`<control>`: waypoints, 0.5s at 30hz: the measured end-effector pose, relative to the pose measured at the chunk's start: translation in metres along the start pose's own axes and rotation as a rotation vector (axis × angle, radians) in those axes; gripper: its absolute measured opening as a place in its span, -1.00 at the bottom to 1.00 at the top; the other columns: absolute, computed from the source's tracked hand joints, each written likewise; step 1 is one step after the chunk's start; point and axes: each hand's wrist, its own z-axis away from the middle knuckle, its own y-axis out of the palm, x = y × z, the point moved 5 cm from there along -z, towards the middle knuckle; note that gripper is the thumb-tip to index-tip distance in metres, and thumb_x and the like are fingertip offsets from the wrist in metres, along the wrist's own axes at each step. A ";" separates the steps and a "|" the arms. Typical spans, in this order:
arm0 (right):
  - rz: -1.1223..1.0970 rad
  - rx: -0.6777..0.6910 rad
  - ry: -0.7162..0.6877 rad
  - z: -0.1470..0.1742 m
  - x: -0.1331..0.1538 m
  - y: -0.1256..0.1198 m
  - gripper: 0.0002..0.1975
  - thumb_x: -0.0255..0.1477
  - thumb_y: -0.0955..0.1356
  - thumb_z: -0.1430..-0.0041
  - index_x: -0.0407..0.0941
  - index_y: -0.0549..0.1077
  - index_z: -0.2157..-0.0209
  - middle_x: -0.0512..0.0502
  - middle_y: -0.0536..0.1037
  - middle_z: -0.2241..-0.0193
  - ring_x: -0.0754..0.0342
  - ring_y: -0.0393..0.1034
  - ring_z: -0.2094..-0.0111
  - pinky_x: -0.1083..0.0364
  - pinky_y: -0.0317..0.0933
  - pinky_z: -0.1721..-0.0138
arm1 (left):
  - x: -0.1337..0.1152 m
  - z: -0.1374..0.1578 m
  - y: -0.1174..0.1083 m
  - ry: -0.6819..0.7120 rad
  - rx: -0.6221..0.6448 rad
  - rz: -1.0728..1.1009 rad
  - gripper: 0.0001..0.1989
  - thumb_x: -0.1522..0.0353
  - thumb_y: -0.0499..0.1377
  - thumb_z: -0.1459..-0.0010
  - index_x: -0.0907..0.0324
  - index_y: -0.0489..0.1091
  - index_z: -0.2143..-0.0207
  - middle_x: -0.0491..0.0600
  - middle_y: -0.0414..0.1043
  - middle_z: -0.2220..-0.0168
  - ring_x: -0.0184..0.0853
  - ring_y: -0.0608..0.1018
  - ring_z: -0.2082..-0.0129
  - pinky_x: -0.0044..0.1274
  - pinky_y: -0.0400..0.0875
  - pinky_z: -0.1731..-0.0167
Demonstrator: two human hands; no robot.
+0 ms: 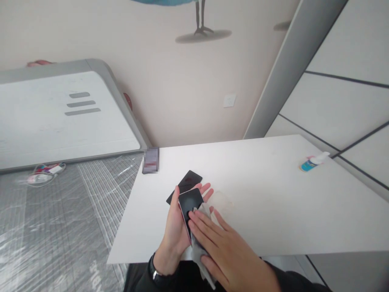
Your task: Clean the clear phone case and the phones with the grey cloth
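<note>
A smartphone [190, 199] with a dark screen lies face up in my left hand [175, 229], whose fingers and thumb hold it along its sides. My right hand [217, 243] presses a grey cloth [199, 251] onto the lower part of the screen. Its fingers lie over the cloth, and part of the cloth hangs down past the table edge. Just beyond my left hand, a flat black rectangular object [189, 180] rests on the table, partly hidden by the hand and the phone.
On the white table [258, 194], a pixelated phone-like object [151, 160] sits at the far left corner. A small spray bottle [313, 162] with a blue label lies at the right. A bed with a white headboard [45, 117] and plastic-covered mattress [60, 227] adjoins the left side.
</note>
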 end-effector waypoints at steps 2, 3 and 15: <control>0.036 -0.052 0.092 -0.002 -0.008 -0.001 -0.35 -0.51 0.19 -0.41 -0.28 0.01 -0.47 -0.20 -0.04 -0.49 -0.10 -0.13 -0.50 -0.29 -0.01 -0.44 | 0.001 0.000 0.002 -0.012 0.016 0.006 -0.33 -0.08 -0.06 -0.42 0.26 0.43 -0.17 0.14 0.54 -0.20 -0.15 0.47 -0.30 -0.38 0.24 -0.35; 0.050 -0.088 0.146 -0.004 -0.012 -0.003 -0.36 -0.51 0.18 -0.42 -0.32 0.02 -0.46 -0.25 -0.05 -0.49 -0.14 -0.14 -0.50 -0.32 -0.01 -0.43 | 0.004 0.000 0.003 -0.031 0.027 0.008 -0.31 -0.08 -0.07 -0.42 0.30 0.43 -0.17 0.18 0.53 -0.20 -0.13 0.47 -0.30 -0.38 0.25 -0.34; 0.120 -0.466 0.162 0.049 -0.059 -0.057 -0.64 -0.43 0.17 -0.51 -0.16 0.55 -0.07 -0.16 0.73 0.17 0.01 0.67 0.20 0.09 0.55 0.11 | -0.057 -0.007 -0.003 0.236 0.127 0.104 -0.24 -0.10 -0.16 -0.43 0.18 0.04 -0.45 0.16 0.45 -0.27 -0.11 0.49 -0.28 -0.09 -0.05 -0.45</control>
